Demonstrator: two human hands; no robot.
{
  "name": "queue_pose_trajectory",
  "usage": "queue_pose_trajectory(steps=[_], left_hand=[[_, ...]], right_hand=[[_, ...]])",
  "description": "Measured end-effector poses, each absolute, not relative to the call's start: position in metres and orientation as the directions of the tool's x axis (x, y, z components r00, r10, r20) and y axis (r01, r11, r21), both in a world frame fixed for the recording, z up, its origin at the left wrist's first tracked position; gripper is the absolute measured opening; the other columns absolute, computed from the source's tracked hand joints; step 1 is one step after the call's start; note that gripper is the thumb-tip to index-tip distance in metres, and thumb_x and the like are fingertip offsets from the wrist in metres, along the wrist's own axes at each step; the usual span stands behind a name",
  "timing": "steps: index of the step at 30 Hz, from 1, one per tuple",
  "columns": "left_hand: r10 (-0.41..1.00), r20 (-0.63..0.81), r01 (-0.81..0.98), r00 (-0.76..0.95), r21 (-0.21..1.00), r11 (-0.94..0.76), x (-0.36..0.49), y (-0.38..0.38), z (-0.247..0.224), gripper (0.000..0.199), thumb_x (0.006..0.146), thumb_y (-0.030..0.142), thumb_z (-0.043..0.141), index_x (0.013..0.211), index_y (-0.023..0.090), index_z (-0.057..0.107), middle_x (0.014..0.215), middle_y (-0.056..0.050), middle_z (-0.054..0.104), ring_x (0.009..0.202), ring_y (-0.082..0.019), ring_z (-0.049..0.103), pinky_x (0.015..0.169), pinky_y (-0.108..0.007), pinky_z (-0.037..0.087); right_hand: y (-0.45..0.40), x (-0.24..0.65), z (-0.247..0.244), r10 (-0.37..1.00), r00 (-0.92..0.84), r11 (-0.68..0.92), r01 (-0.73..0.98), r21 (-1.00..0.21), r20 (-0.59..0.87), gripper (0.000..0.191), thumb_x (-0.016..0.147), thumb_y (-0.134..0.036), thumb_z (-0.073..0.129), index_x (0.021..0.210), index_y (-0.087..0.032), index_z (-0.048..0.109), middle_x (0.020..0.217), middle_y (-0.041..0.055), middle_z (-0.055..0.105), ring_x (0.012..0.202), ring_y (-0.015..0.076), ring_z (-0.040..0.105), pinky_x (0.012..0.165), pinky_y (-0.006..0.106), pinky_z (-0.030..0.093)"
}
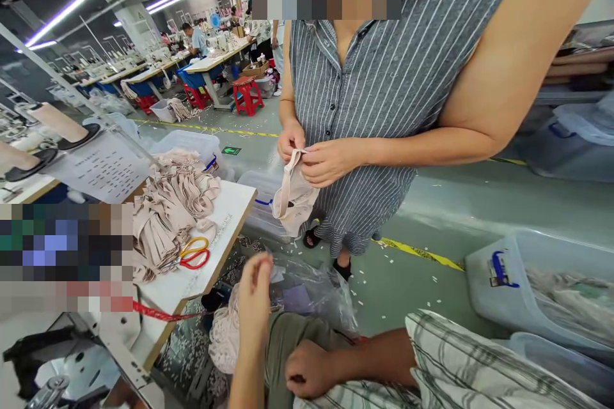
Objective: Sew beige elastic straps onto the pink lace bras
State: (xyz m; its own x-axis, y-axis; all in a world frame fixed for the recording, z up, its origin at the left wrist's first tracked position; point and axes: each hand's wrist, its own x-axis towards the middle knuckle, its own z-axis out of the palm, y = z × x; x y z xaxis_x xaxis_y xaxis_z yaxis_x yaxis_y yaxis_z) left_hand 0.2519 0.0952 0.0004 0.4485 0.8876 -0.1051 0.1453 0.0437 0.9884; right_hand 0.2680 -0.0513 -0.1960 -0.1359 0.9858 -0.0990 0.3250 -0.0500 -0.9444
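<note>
Raised in the foreground, a seated worker's left hand [256, 278] points its fingers upward, loosely open and empty, the forearm rising from the bottom edge. Just beside that forearm sits a pale beige fabric bundle [224, 337], soft, crumpled and gathered into a rounded heap near an olive-clad leg [288, 332]. The right hand [309, 367] curls into a loose fist on the lap, its forearm emerging from a plaid sleeve [455, 345]; whether the fist encloses anything cannot be told. Standing opposite, a co-worker [364, 89] in striped sleeveless clothing pinches a beige garment [300, 201] with both hands at its banded edge, the thin cloth hanging down. At left, scissors [194, 252] with red and yellow handles lie beside a pile of beige fabric strips [167, 204] on a white tabletop [237, 201]. Clear plastic [319, 284] spreads beyond the leg.
</note>
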Motion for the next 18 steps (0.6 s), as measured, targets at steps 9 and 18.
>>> queue_pose_trajectory(steps=[9,18], left_hand=[[0.584,-0.042,-0.040,0.811,0.991,0.127,0.415,0.180,0.113,0.044,0.092,0.054,0.053,0.101,0.015,0.070,0.104,-0.015,0.075,0.105,-0.027,0.070,0.094,-0.042,0.052],[0.916,0.132,-0.057,0.378,0.991,-0.119,0.357,0.155,0.053,0.026,0.089,0.042,0.057,0.086,0.018,0.067,0.079,-0.001,0.067,0.075,-0.014,0.063,0.077,-0.026,0.050]], right_hand=[[-0.046,0.275,-0.188,0.978,-0.207,0.070,0.266,-0.961,0.014,0.025,0.071,-0.031,0.051,0.047,-0.035,0.051,0.052,-0.0034,0.050,0.055,0.0121,0.053,0.054,0.024,0.044],[-0.040,0.299,-0.134,0.981,0.161,-0.140,0.176,-0.974,-0.112,0.034,0.077,-0.035,0.045,0.044,-0.025,0.051,0.049,-0.0031,0.050,0.050,0.0070,0.055,0.046,0.016,0.037]])
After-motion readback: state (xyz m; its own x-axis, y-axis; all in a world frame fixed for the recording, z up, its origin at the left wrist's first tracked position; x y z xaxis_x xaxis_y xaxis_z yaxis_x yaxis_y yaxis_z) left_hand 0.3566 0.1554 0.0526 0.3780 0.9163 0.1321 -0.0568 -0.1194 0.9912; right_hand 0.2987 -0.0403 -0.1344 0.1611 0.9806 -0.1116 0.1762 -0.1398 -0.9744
